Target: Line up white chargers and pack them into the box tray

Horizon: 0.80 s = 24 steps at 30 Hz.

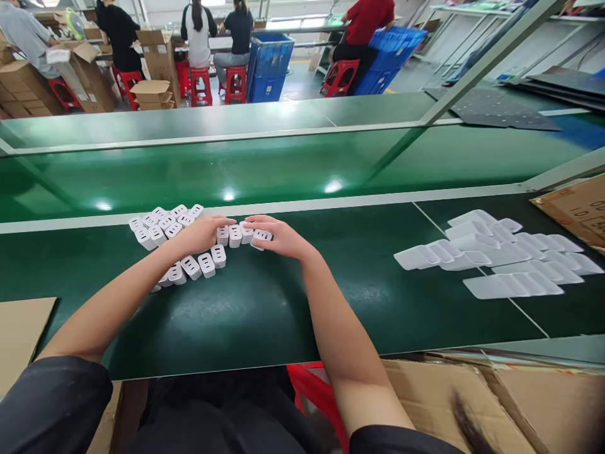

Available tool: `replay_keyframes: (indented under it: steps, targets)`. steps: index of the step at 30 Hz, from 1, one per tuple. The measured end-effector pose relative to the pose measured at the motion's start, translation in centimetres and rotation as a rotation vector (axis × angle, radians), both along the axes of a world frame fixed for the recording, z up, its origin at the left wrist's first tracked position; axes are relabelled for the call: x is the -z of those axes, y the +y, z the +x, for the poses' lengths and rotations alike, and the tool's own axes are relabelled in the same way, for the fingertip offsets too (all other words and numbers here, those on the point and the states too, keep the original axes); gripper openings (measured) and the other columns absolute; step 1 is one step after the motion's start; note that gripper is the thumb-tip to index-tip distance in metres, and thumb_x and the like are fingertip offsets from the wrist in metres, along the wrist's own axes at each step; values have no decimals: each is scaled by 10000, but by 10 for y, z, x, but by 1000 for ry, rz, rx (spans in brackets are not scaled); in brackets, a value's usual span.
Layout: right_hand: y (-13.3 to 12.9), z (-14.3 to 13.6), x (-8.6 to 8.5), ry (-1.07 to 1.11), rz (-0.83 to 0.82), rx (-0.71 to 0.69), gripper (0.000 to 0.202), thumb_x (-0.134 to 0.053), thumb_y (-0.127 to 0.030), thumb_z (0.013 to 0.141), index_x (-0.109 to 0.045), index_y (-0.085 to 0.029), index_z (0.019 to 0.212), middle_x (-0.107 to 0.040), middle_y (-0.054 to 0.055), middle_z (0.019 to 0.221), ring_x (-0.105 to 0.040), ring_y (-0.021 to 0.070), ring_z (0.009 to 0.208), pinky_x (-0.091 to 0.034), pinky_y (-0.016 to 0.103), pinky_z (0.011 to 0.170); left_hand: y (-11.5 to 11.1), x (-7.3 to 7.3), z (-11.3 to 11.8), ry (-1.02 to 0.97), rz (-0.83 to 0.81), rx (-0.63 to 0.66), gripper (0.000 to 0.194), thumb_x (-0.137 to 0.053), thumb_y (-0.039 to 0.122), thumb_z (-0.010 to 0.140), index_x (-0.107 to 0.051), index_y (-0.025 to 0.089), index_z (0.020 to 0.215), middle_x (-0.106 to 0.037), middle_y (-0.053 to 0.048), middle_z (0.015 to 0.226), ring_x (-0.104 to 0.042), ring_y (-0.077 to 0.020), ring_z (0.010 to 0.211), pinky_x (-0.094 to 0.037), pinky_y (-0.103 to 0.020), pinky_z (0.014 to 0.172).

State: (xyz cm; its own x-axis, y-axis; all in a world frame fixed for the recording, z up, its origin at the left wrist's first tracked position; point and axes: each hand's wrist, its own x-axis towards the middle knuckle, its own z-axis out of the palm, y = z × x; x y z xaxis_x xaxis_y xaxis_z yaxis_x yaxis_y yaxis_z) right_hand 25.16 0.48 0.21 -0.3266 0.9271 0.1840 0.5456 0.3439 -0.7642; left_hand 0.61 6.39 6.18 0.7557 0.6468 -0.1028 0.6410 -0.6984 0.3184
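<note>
Several white blocks with dark slots (191,267) stand in loose rows on the dark green table (368,296), left of centre. My left hand (204,233) reaches over them, its fingers stretched toward the left end of a short row (235,236). At that row's right end is my right hand (275,236), its fingers apart around the last blocks and touching them. The fingertips of both hands nearly meet above the row. Behind my left hand, more blocks (157,234) stand in a cluster near the table's far edge.
Translucent white plastic pieces (501,252) lie overlapping at the right. A cardboard sheet (576,211) is at the right edge, another (23,328) at the left. A white rail and a green conveyor (283,164) run behind the table. People sit farther back beside blue crates (269,66).
</note>
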Motion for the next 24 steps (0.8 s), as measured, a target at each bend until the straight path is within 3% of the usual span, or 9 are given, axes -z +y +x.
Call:
replay_keyframes:
  steps: [5, 8, 13, 16, 20, 24]
  targets:
    - [-4, 12, -9, 6, -146, -40, 619, -664, -272, 793, -548, -307, 1400, -461, 51, 1499, -455, 266, 1361, -527, 393, 981, 10, 3, -1, -37, 24, -93, 531, -313, 113, 897, -604, 191, 1335, -602, -56, 1371, -551, -205, 1259, -428, -350, 1097]
    - [-3, 14, -8, -4, -195, -58, 620, -655, -269, 791, -543, -318, 1399, -487, 50, 1461, -498, 258, 1293, -559, 366, 903, 14, 4, 2, 38, -37, -94, 467, -378, 280, 940, -588, 213, 1352, -573, -56, 1404, -551, -229, 1263, -439, -355, 1083]
    - [-2, 15, -4, 1, -240, -77, 788, -698, -260, 738, -436, -325, 1479, -496, 63, 1388, -580, 198, 1052, -564, 343, 853, 9, 1, 21, 206, -54, -18, 721, -511, 600, 888, -400, 229, 1496, -450, -95, 1524, -433, -288, 1382, -367, -413, 1138]
    - [-2, 18, -4, -28, -265, -60, 820, -702, -261, 726, -417, -315, 1492, -568, 45, 1279, -564, 169, 927, -548, 321, 814, 5, 2, 35, 291, -51, -23, 791, -535, 608, 883, -280, 254, 1543, -401, -99, 1557, -412, -292, 1403, -412, -398, 1090]
    - [-3, 22, -5, -66, -304, 33, 928, -715, -266, 705, -315, -307, 1542, -618, 23, 1222, -549, 159, 860, -526, 321, 816, 4, 6, 50, 308, -24, -27, 707, -549, 513, 912, -300, 251, 1520, -506, -101, 1473, -518, -289, 1309, -471, -369, 999]
    - [-3, 26, -5, -90, -227, 100, 892, -616, -160, 704, -316, -280, 1536, -657, 22, 1241, -563, 216, 1043, -511, 352, 862, 2, 9, 57, 295, 13, -5, 562, -545, 437, 930, -397, 237, 1434, -613, -94, 1335, -601, -270, 1184, -495, -335, 911]
